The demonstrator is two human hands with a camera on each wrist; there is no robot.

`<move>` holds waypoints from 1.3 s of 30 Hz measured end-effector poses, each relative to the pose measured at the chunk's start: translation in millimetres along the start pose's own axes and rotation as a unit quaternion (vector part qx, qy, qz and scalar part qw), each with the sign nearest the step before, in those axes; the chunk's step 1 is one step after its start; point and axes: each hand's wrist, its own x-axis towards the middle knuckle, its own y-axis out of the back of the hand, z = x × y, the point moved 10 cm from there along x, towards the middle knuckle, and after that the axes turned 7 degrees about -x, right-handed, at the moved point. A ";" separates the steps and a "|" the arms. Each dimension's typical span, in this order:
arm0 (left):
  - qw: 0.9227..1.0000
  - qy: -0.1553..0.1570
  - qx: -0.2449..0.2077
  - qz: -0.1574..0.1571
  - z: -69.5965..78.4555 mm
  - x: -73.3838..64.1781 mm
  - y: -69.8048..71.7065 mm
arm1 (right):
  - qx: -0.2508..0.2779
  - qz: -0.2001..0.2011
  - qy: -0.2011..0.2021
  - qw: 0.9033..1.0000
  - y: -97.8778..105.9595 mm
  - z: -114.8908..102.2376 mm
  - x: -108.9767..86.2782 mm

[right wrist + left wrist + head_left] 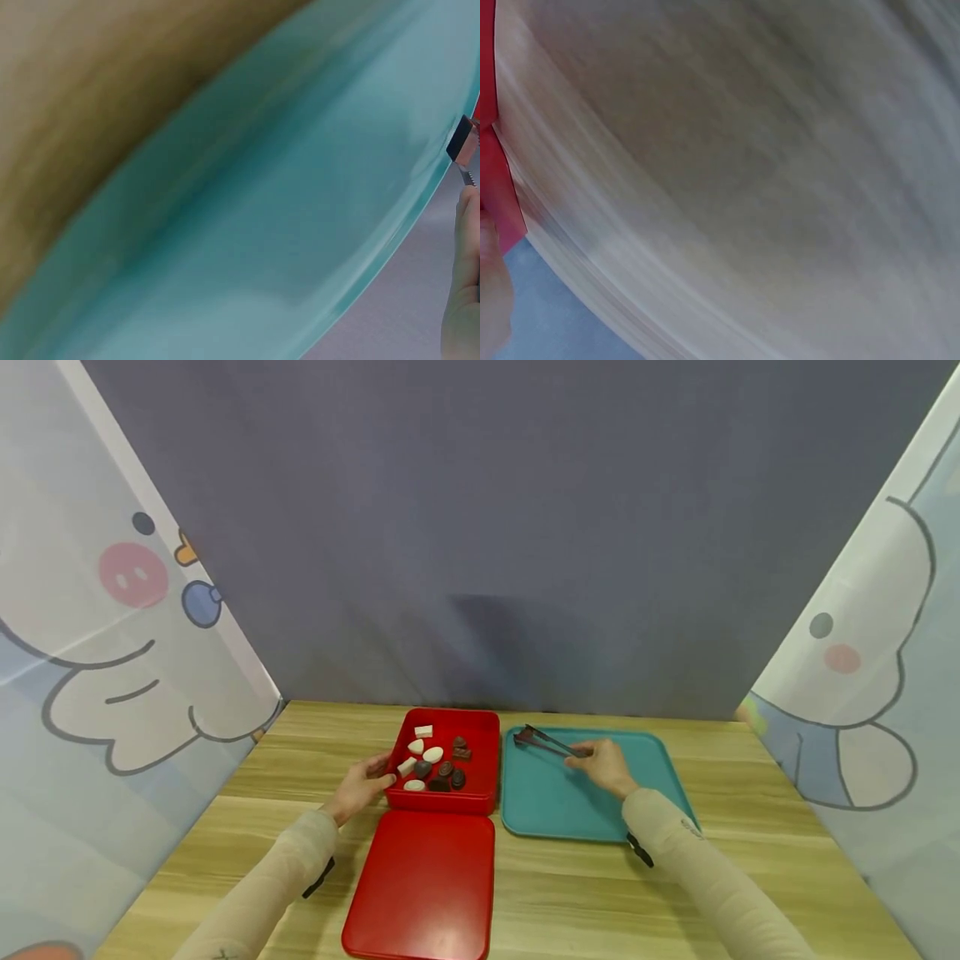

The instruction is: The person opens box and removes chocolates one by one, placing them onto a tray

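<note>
While the left grip (362,788) holds the red box (440,803) near the surface's (555,893) far edge, the right grip (606,767) pinches tongs (527,737) over the teal tray's (558,802) far-left corner; light, even pressure should steady them.

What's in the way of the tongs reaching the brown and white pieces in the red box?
Just edges: the tray's left rim and the red box's right wall stand between the tongs in the right hand and the pieces. Nothing visible covers the box's top, so lifting over them should probably work.
</note>
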 end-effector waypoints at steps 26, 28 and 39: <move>1.000 -0.003 -0.005 0.006 -2.2 -0.3 -1.3 | -0.009 -0.008 -0.006 1.000 -7.3 9.4 -4.9; 1.000 0.000 -0.006 0.005 -2.2 -0.8 -2.0 | -0.005 -0.011 -0.007 1.000 -8.6 10.7 -5.7; 1.000 -0.002 -0.019 0.002 -1.6 -1.0 -1.0 | -0.001 -0.013 -0.006 1.000 -6.9 12.3 -6.8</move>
